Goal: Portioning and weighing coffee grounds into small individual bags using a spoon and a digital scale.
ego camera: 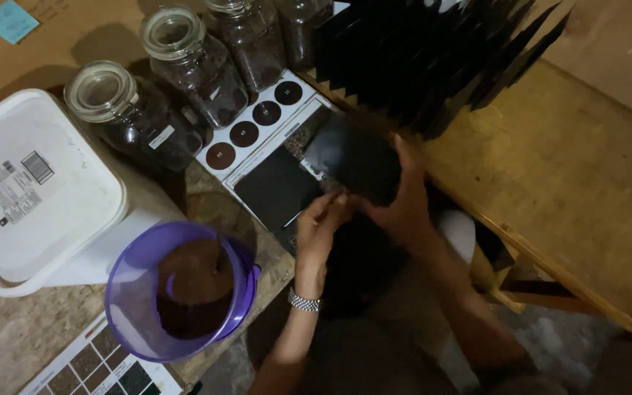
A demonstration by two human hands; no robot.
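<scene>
At centre frame both hands meet on a black pouch [352, 157], held above the lap and in front of the counter [579, 183] edge. The right hand [404, 208] wraps the pouch from below and the right side, its grip clamped on the pouch body. The left hand [323, 219], wearing a metal watch band [304, 301] at the wrist, has fingertips pinched together at the pouch's lower left edge; its grip is closed on that edge.

Directly behind the pouch, a dark sample card [276, 189] lies tilted on the counter. Touching it on the upper left is a white card with four dark round swatches [254, 124] in a diagonal row.

In the upper right of the frame stands a fanned row of black pouches [433, 58] on a wooden counter surface.

Upper left and top centre: glass jars [192, 66] holding dark granular matter, with clear lids, set close together. Left of frame, a white square lidded tub [34, 186] with a label. Lower left, just beside the tub, a purple bucket [129, 292] holding brown powder. Below it, at the bottom edge, a colour chart [100, 366] of dark squares, partly cut off. A blue paper slip [10, 20] lies in the far upper left corner.
</scene>
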